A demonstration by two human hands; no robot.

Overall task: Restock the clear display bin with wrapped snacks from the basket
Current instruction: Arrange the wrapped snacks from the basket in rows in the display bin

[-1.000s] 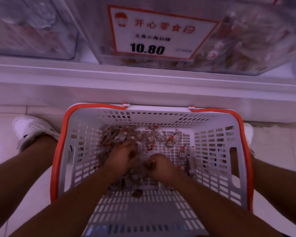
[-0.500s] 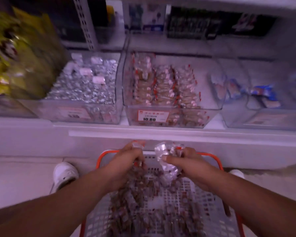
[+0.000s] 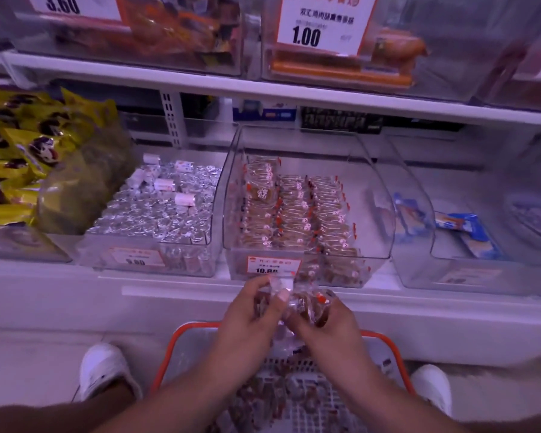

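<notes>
Gripping a bunch of wrapped snacks [image 3: 306,304], the left hand [image 3: 250,323] and right hand [image 3: 328,326] meet with fingers curled round the clear wrappers, raised above the basket [image 3: 181,339]; more snacks lie loose in the basket below; clear display bin [image 3: 372,195] sits just beyond the hands on the shelf, rows of like snacks inside, right portion bare; price tag [image 3: 272,265] reads 10.80; bin of foil-wrapped sweets [image 3: 156,214] stands just beside it on the left.

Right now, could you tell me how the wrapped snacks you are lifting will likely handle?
The wrapped snacks look small, so probably light. Their clear, crinkled film looks slippery, so some might slide out of the bunch held between the left hand and right hand. The wrappers seem floppy.
</notes>
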